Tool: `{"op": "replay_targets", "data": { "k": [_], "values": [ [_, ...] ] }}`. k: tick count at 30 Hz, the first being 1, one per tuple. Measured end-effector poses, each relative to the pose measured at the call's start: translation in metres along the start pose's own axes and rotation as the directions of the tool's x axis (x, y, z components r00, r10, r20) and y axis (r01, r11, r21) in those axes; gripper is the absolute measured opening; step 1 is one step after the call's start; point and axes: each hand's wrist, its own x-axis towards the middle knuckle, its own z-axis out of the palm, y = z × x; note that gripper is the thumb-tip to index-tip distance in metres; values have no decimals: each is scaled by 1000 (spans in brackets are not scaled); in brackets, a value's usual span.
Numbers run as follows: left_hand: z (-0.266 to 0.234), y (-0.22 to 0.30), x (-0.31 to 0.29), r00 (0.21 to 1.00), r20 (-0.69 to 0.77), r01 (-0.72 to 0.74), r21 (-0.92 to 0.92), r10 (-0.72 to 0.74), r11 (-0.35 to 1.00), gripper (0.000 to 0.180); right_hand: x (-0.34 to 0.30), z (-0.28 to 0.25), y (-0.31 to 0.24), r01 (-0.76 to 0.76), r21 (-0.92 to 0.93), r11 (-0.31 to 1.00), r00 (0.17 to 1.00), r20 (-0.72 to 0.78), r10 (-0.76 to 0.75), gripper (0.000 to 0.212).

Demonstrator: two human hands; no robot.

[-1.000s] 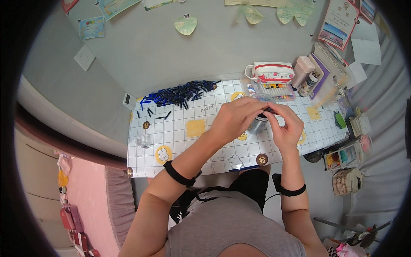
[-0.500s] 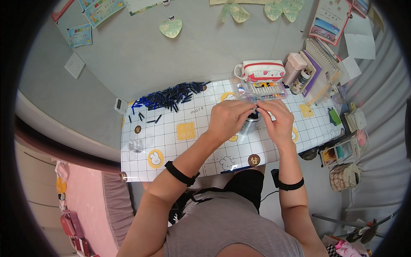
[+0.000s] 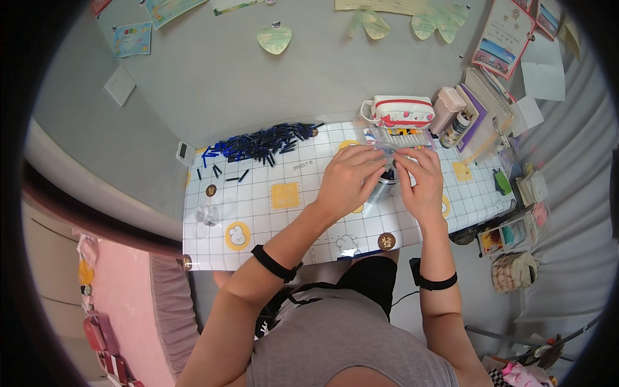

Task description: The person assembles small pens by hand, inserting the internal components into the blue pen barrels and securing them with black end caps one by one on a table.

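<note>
My left hand (image 3: 351,177) and my right hand (image 3: 419,177) meet over the mouth of a clear jar (image 3: 385,189) on the desk. Dark pieces show inside the jar, between my hands. Fingertips of both hands are bent together in a pinch around a thin, see-through rounded piece (image 3: 387,149) at the top; whether it is a lid or plastic film I cannot tell. What each hand grips is mostly hidden by the fingers. Towards the back left lies a heap of small dark blue and black tubes (image 3: 264,143), like ink cartridges, with several loose ones beside it.
The desk has a white grid-patterned cover (image 3: 322,193). A small clear container (image 3: 207,215) stands at the left. Behind my hands are a white and red pencil case (image 3: 403,113) and a box of markers (image 3: 407,137). Notebooks (image 3: 477,106) and a pink box (image 3: 447,103) stand back right.
The whole view has shifted slightly. My fingertips have spread apart a little over the jar, and more of the see-through piece shows between them.
</note>
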Motion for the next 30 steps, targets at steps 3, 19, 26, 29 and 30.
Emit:
{"op": "replay_targets", "data": {
  "k": [3, 19, 26, 29, 30],
  "values": [
    [-17, -5, -8, 999, -33, 21, 20, -20, 1000, 18, 7, 5, -14, -6, -18, 1000, 1000, -3, 5, 17],
    [-133, -121, -145, 704, -90, 578, 648, -704, 496, 67, 24, 140, -139, -6, 212, 977, 831, 545, -113, 45],
    [-144, -141, -167, 567, -29, 550, 758, -823, 352, 66, 27, 245, -134, 23, 113, 993, 624, 775, -103, 61],
    [-131, -148, -175, 633, -2, 510, 753, -774, 415, 65, 19, 273, -128, 72, 95, 993, 615, 779, -119, 64],
    [-128, -145, -174, 633, -1, 510, 753, -774, 416, 65, 18, 277, -127, 110, 51, 993, 597, 795, -106, 65]
  ]
}}
